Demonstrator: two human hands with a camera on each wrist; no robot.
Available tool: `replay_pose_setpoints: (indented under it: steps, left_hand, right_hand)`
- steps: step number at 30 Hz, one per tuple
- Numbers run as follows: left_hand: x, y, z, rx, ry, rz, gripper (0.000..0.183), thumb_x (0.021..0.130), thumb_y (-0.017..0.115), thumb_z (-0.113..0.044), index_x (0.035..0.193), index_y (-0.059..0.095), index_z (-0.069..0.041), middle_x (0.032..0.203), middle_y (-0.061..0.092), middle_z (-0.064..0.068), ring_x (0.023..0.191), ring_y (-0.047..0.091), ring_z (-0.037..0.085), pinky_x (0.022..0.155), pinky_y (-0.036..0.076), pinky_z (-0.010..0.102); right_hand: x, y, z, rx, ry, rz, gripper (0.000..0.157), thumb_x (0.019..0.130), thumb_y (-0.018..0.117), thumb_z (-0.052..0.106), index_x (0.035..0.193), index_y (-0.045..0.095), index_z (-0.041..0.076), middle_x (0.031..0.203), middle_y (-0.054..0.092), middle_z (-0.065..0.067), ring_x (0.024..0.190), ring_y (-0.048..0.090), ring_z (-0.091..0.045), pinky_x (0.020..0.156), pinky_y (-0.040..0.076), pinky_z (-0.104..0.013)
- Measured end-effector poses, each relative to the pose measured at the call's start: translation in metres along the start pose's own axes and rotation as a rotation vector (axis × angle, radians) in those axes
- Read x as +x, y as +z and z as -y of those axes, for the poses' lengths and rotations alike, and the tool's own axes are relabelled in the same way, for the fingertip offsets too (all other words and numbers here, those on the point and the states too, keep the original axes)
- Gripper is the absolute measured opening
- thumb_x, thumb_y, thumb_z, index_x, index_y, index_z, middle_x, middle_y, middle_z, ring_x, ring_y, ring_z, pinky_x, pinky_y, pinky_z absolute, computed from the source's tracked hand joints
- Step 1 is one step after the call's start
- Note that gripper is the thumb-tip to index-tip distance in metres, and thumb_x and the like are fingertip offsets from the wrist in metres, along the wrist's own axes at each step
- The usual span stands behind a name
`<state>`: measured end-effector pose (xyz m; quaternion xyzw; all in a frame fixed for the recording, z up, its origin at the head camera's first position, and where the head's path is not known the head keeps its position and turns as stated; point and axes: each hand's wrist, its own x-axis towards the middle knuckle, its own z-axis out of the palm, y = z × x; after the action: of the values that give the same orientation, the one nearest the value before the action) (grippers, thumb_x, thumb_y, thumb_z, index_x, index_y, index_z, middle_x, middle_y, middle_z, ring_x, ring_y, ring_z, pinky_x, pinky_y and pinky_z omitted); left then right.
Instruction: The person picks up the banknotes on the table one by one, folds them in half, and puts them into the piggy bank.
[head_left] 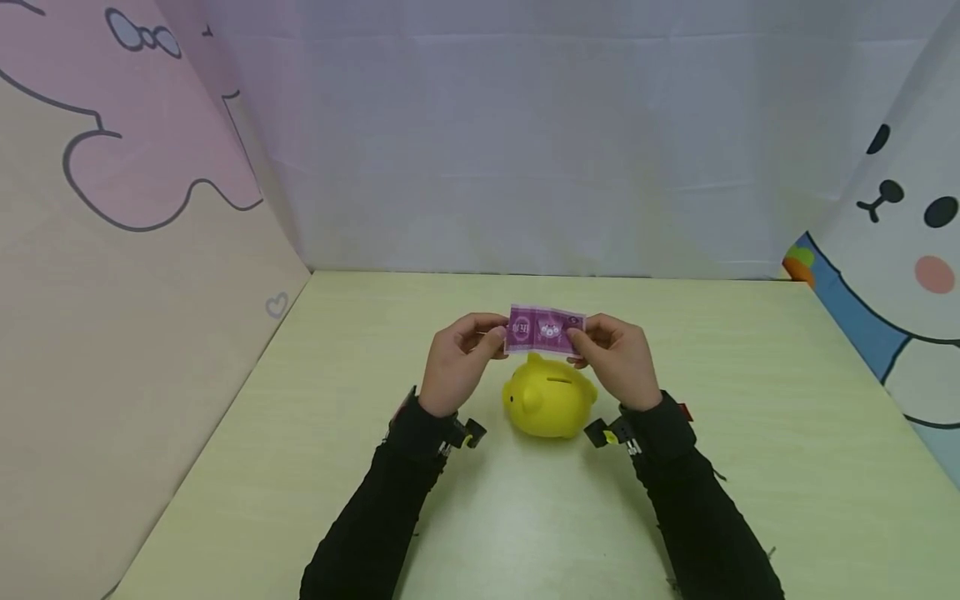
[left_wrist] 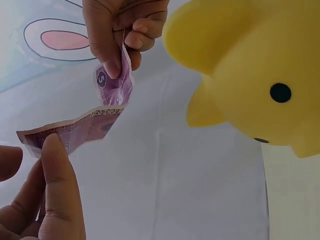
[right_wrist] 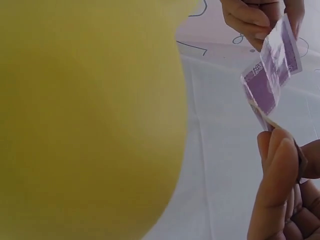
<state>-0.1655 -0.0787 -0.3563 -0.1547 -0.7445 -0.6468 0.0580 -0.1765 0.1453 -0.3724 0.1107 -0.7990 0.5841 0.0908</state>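
Observation:
Between my two hands a purple play banknote (head_left: 546,328) is held up, creased in folds across its width. My left hand (head_left: 463,360) pinches its left end between thumb and fingers. The right end is pinched by my right hand (head_left: 618,357), thumb on the printed face. Just below and in front of the note stands a yellow piggy bank (head_left: 550,398), its coin slot on top and its snout toward the left. In the left wrist view the banknote (left_wrist: 75,131) bends in a zigzag, and a "5" shows near one end. The piggy bank (right_wrist: 90,120) fills much of the right wrist view.
The piggy bank stands on a pale yellow table (head_left: 360,350). A white curtain (head_left: 540,150) hangs behind the far edge. Cartoon-printed panels flank the table, a pink one (head_left: 150,125) at left and a bear figure (head_left: 900,250) at right.

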Motion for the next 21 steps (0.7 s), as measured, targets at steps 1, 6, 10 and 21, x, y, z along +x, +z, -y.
replay_pose_setpoints:
  steps: [1,6,10,21]
  left_hand:
    - [-0.0007,0.0006,-0.0007,-0.008,0.010,0.005,0.023,0.098,0.059,-0.009,0.116,0.066,0.003,0.107,0.067,0.022,0.082,0.067,0.018,0.079,0.060,0.028]
    - [-0.0019,0.0046,-0.0008,-0.017,0.037,0.020,0.021,0.098,0.058,-0.006,0.113,0.066,0.004,0.105,0.067,0.023,0.082,0.068,0.017,0.079,0.060,0.028]
    - [-0.0012,0.0067,0.0025,-0.011,0.043,0.035,0.022,0.097,0.059,-0.007,0.115,0.066,0.004,0.108,0.067,0.022,0.088,0.069,0.030,0.081,0.060,0.029]
    - [0.0006,0.0098,0.0061,-0.006,-0.084,0.122,0.045,0.097,0.063,-0.018,0.138,0.050,-0.005,0.137,0.055,0.017,0.121,0.059,0.033,0.101,0.052,0.040]
  right_hand:
    - [-0.0002,0.0005,0.0001,-0.001,-0.002,0.002,0.018,0.095,0.063,0.009,0.096,0.066,-0.009,0.084,0.068,-0.027,0.059,0.063,-0.006,0.059,0.057,-0.019]
    - [-0.0011,0.0028,0.0005,-0.007,-0.010,0.010,0.018,0.096,0.063,0.009,0.093,0.066,-0.009,0.082,0.067,-0.027,0.059,0.064,-0.008,0.060,0.057,-0.020]
    - [-0.0021,0.0044,0.0012,-0.012,-0.004,0.018,0.018,0.096,0.063,0.010,0.093,0.066,-0.008,0.081,0.067,-0.026,0.059,0.064,-0.010,0.061,0.057,-0.019]
    - [-0.0044,0.0082,0.0057,0.000,0.009,0.044,0.020,0.095,0.064,0.012,0.096,0.066,-0.008,0.088,0.068,-0.026,0.061,0.063,-0.008,0.061,0.056,-0.018]
